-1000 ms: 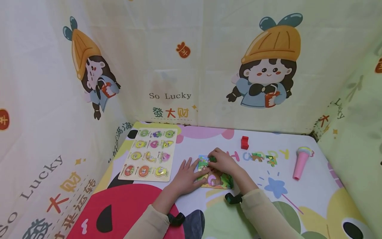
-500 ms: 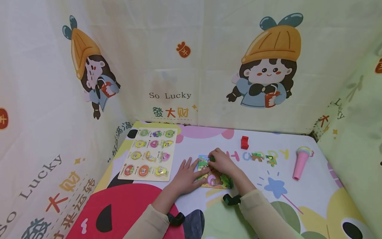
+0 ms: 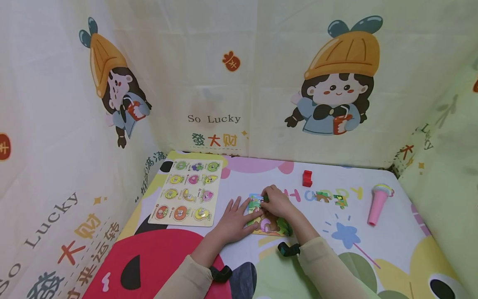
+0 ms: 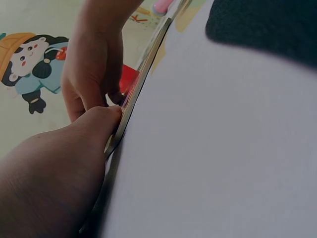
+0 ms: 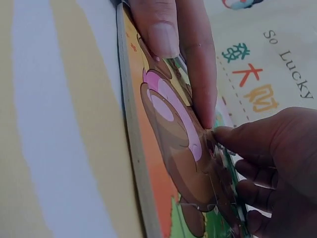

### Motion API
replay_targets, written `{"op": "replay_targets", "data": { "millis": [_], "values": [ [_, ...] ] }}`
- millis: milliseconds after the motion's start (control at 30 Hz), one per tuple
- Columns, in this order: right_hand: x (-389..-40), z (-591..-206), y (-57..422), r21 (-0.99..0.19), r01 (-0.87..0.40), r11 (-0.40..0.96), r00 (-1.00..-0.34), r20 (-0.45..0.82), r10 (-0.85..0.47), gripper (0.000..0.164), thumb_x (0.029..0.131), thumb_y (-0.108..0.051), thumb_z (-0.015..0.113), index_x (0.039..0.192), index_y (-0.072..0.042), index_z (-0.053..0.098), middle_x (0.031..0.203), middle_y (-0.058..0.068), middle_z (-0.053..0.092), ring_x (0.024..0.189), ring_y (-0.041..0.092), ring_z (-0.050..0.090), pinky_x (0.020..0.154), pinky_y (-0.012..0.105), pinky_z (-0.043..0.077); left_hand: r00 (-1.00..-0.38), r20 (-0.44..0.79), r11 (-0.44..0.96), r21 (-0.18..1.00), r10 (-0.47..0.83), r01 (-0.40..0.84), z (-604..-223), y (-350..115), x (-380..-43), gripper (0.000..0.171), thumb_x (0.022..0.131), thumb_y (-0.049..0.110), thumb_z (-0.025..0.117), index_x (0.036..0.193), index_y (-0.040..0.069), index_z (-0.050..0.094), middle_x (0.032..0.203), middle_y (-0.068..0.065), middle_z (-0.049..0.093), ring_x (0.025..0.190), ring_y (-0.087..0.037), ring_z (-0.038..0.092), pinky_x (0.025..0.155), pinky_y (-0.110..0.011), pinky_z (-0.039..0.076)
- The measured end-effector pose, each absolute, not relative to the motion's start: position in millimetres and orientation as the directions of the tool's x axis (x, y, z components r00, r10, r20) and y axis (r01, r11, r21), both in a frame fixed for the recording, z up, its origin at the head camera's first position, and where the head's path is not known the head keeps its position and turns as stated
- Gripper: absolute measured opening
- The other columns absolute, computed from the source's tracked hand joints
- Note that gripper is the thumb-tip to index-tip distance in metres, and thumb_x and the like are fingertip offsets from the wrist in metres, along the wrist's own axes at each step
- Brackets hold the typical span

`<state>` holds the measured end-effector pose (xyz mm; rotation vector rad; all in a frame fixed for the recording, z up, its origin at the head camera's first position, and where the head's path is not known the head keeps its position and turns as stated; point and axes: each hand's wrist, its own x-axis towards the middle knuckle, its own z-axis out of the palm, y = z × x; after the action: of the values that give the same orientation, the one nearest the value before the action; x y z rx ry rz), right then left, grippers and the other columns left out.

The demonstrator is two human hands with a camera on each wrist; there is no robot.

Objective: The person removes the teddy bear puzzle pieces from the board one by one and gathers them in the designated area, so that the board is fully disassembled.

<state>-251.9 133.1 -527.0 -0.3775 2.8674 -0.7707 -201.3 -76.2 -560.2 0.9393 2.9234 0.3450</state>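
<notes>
A jigsaw puzzle [image 3: 274,225] with a bear picture lies on the table before me, its thick board edge plain in the right wrist view. My left hand [image 3: 236,222] rests on its left part, fingers spread and mostly straight. From the right, my right hand [image 3: 281,204] reaches over the upper part and pinches a small dark green jigsaw piece [image 3: 266,199] at the puzzle's surface. In the right wrist view, the right thumb [image 5: 242,138] nearly meets a left fingertip [image 5: 204,106]. The right fingertips partly hide the piece.
Two loose jigsaw pieces, one brown and green [image 3: 323,197] and one greener [image 3: 340,201], lie to the right. Behind them stands a red block [image 3: 307,178]. A pink toy microphone [image 3: 379,205] lies farther right. A fruit picture board [image 3: 220,187] sits at left.
The right wrist has shifted slightly left while its fingers stay at the same spot on the puzzle. The left hand stays put.
</notes>
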Motion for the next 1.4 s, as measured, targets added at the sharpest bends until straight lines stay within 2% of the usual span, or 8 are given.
{"op": "replay_targets", "data": {
  "millis": [133,333,567,733,1067,1200,1400],
  "values": [
    [-251.4,-526.5,133.7,-0.542,-0.18,0.821,-0.96,-0.085,-0.266,0.031,0.087,-0.023,0.075,0.111,-0.01,0.06,0.117,0.011,0.057,0.097,0.022,0.055,0.091,0.043,0.054,-0.815,0.018,0.79,0.23,0.58,0.568,-561.0,-75.9,-201.4,0.05,0.097,0.067,0.037,0.146,0.054,0.036,0.165,-0.005,0.023,0.153,-0.039,0.014,0.122,-0.06,0.012],
    [-250.9,-529.1,135.7,-0.624,-0.118,0.772,-0.965,-0.112,-0.238,0.028,0.087,-0.021,0.075,0.109,-0.013,0.058,0.112,0.008,0.06,0.086,0.02,0.056,0.074,0.035,0.054,-0.81,0.018,0.787,0.225,0.586,0.575,-560.3,-75.2,-201.1,0.05,0.097,0.067,0.037,0.146,0.054,0.037,0.165,-0.005,0.023,0.152,-0.04,0.014,0.122,-0.06,0.012],
    [-252.4,-529.4,139.1,-0.636,-0.134,0.76,-0.956,-0.118,-0.268,0.032,0.089,-0.017,0.072,0.12,-0.015,0.062,0.119,0.008,0.057,0.096,0.021,0.056,0.093,0.045,0.054,-0.804,0.032,0.781,0.218,0.594,0.586,-562.3,-74.3,-201.8,0.05,0.097,0.066,0.037,0.145,0.054,0.037,0.165,-0.006,0.024,0.152,-0.041,0.015,0.121,-0.061,0.014],
    [-252.2,-528.1,139.6,-0.655,-0.153,0.74,-0.95,-0.108,-0.292,0.035,0.089,-0.016,0.072,0.122,-0.014,0.061,0.123,0.009,0.057,0.098,0.022,0.057,0.093,0.045,0.054,-0.803,0.032,0.78,0.219,0.595,0.587,-564.5,-74.0,-202.5,0.049,0.098,0.066,0.036,0.145,0.055,0.036,0.165,-0.005,0.023,0.152,-0.04,0.015,0.122,-0.061,0.013],
    [-246.6,-533.3,141.8,-0.594,-0.269,0.758,-0.933,-0.036,-0.359,0.039,0.086,-0.028,0.077,0.123,-0.021,0.066,0.12,0.0,0.061,0.099,0.016,0.06,0.092,0.042,0.055,-0.802,0.036,0.781,0.206,0.596,0.589,-562.2,-74.9,-201.0,0.05,0.098,0.065,0.038,0.146,0.052,0.038,0.165,-0.005,0.024,0.152,-0.041,0.015,0.121,-0.061,0.014],
    [-246.9,-535.6,144.4,-0.581,-0.312,0.752,-0.923,-0.001,-0.384,0.04,0.088,-0.031,0.074,0.126,-0.021,0.066,0.121,-0.001,0.061,0.103,0.016,0.059,0.094,0.041,0.054,-0.803,0.035,0.783,0.201,0.595,0.589,-562.7,-75.8,-200.7,0.05,0.098,0.065,0.038,0.147,0.053,0.035,0.165,-0.005,0.023,0.152,-0.041,0.014,0.121,-0.061,0.014],
    [-248.8,-527.4,156.6,-0.612,-0.309,0.727,-0.923,0.01,-0.384,0.042,0.09,-0.03,0.073,0.13,-0.02,0.064,0.128,0.001,0.059,0.118,0.024,0.055,0.103,0.05,0.049,-0.811,0.024,0.791,0.207,0.585,0.576,-565.4,-77.0,-200.7,0.051,0.097,0.067,0.034,0.147,0.055,0.031,0.166,-0.004,0.02,0.153,-0.039,0.012,0.122,-0.06,0.012]
  ]
}}
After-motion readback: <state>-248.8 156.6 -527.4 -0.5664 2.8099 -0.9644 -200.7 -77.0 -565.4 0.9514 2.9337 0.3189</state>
